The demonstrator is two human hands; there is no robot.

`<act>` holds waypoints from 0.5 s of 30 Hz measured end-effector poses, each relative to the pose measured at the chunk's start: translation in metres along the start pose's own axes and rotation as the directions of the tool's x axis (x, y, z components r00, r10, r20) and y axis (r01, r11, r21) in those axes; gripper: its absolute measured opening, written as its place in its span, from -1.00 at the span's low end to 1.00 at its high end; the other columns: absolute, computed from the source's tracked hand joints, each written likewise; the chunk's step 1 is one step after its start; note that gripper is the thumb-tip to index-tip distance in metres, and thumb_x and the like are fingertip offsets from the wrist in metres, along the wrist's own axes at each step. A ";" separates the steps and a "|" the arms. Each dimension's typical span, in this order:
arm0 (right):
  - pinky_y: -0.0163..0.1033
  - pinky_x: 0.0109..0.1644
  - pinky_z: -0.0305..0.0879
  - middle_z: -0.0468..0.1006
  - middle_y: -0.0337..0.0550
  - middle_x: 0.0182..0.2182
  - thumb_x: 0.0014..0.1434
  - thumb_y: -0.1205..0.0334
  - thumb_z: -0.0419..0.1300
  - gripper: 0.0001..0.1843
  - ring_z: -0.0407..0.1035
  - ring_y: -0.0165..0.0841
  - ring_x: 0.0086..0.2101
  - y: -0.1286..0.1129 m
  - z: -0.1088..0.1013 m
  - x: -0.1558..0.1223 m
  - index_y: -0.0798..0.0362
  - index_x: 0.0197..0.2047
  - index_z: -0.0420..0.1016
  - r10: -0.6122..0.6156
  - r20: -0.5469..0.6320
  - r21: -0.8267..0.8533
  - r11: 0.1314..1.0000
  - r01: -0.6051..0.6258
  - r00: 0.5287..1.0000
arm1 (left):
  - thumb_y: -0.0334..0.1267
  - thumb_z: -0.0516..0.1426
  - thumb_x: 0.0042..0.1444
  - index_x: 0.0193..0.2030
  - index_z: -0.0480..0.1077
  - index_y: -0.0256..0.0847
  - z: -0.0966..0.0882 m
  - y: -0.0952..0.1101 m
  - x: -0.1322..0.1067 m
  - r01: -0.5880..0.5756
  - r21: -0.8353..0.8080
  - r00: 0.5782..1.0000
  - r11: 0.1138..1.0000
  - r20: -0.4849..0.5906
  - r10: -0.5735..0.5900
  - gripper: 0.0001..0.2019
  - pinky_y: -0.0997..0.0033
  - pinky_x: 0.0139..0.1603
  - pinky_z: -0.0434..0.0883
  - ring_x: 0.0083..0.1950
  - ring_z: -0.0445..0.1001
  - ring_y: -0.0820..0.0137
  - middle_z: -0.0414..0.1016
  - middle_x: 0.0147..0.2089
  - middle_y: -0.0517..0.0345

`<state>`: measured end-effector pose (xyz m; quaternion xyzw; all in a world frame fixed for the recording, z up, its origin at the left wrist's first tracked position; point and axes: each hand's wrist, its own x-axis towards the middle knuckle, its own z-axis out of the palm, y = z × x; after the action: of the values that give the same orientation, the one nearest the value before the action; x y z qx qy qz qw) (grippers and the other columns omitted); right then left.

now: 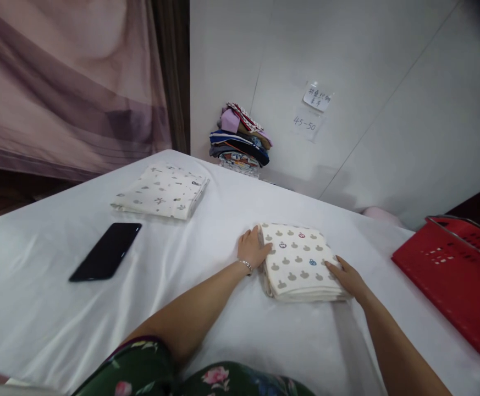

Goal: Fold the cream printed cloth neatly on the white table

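Observation:
A folded white cloth (299,264) printed with grey mushroom-like shapes lies in a thick square on the white-covered table. At its left edge is my left hand (253,248), a bracelet on the wrist; the thumb rests on top and the fingers lie along the side. My right hand (347,279) grips the right edge, thumb on the upper face and the other fingers partly hidden beside the layers. Farther back on the left, a second folded white cloth (161,191) with a grey leaf-like print lies flat, touched by neither hand.
A black phone (105,252) lies on the white sheet (190,308) at left. At right stands a red plastic basket (450,275) with a metal handle. Beyond the table, a stack of folded fabrics (240,140) stands against the wall, near paper notes (312,113). A pinkish curtain (70,82) hangs at left.

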<state>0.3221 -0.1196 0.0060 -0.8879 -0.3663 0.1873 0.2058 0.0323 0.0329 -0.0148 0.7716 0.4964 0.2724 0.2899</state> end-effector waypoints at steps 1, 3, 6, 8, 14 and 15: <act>-0.03 0.20 0.04 0.22 0.08 0.16 -0.03 -0.27 0.08 -0.08 0.14 -0.07 0.13 -0.001 -0.001 0.000 0.17 0.25 0.10 0.003 0.010 0.014 1.000 -0.004 1.000 | 0.07 0.05 -0.02 0.23 0.04 -0.26 0.000 -0.001 0.001 0.003 0.001 1.000 1.000 -0.002 -0.003 -0.28 0.09 0.24 -0.01 0.25 0.11 0.11 0.23 0.19 -0.13; -0.02 0.19 0.05 0.23 0.11 0.16 -0.05 -0.27 0.11 -0.07 0.15 -0.06 0.12 -0.003 -0.002 -0.001 0.17 0.25 0.11 0.011 0.022 0.046 0.999 -0.012 1.000 | 0.10 0.03 0.00 0.23 0.04 -0.25 0.000 -0.001 0.004 0.009 -0.004 1.000 1.000 -0.006 -0.009 -0.29 0.10 0.24 -0.01 0.24 0.13 0.12 0.24 0.19 -0.13; -0.01 0.17 0.09 0.21 0.11 0.16 -0.08 -0.27 0.15 -0.06 0.17 -0.06 0.10 -0.007 -0.006 -0.003 0.13 0.25 0.11 0.020 0.042 0.118 0.993 -0.024 0.999 | 0.15 0.00 0.01 0.22 0.04 -0.24 -0.002 0.003 0.017 0.055 -0.020 0.998 0.998 0.007 -0.054 -0.29 0.10 0.22 0.00 0.23 0.16 0.12 0.27 0.17 -0.14; -0.03 0.16 0.12 0.20 0.10 0.18 -0.08 -0.27 0.16 -0.06 0.21 -0.08 0.08 -0.010 -0.009 -0.005 0.08 0.26 0.09 0.027 0.078 0.197 0.980 -0.042 0.997 | 0.16 0.02 -0.01 0.23 0.03 -0.25 -0.003 0.006 0.031 0.126 -0.019 0.991 0.992 0.039 -0.125 -0.26 0.10 0.22 0.01 0.21 0.19 0.12 0.31 0.14 -0.14; -0.15 0.03 0.30 0.27 0.04 0.14 -0.10 -0.11 0.28 -0.08 0.35 -0.16 -0.04 -0.012 -0.011 -0.010 0.04 0.26 0.07 0.018 0.188 0.459 0.882 -0.104 0.982 | -0.08 0.21 -0.16 0.20 0.09 -0.27 -0.004 0.016 0.064 0.263 -0.095 0.962 0.960 0.104 -0.253 -0.23 0.14 0.12 0.15 0.12 0.30 0.09 0.41 0.02 -0.14; -0.16 -0.01 0.33 0.32 0.03 0.11 -0.11 -0.06 0.30 -0.09 0.38 -0.17 -0.07 -0.011 -0.010 -0.011 0.04 0.25 0.07 0.006 0.203 0.500 0.859 -0.108 0.979 | -0.13 0.22 -0.17 0.19 0.11 -0.26 -0.004 0.018 0.064 0.256 -0.129 0.964 0.958 0.111 -0.242 -0.25 0.19 0.08 0.20 0.08 0.33 0.12 0.41 0.00 -0.12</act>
<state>0.3133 -0.1225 0.0222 -0.7901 -0.2956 0.3688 0.3903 0.0633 0.0869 0.0091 0.6923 0.5547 0.2317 0.3992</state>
